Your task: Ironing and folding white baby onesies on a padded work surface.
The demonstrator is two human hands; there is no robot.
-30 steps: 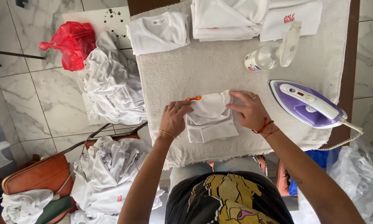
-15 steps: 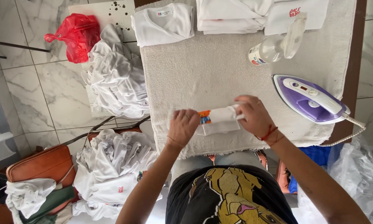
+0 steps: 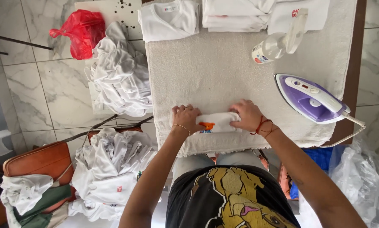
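A small white garment (image 3: 217, 122) with an orange print lies folded into a narrow bundle near the front edge of the towel-covered board (image 3: 210, 71). My left hand (image 3: 186, 118) presses on its left end, fingers curled over the cloth. At the bundle's right end my right hand (image 3: 247, 115), with red threads at the wrist, holds the fold down. A purple and white iron (image 3: 309, 98) rests on the board to the right of my right hand, apart from it.
A spray bottle (image 3: 278, 40) lies on the board behind the iron. Folded white garments (image 3: 169, 19) and a stack (image 3: 236, 14) sit at the far edge. Loose white clothes (image 3: 120, 74) lie heaped left, more (image 3: 109, 169) lower left, beside a red bag (image 3: 82, 31).
The garment went from a half-open fold to a tight narrow bundle. Both hands drew it toward me, to the board's front edge, and pressed down on its ends.
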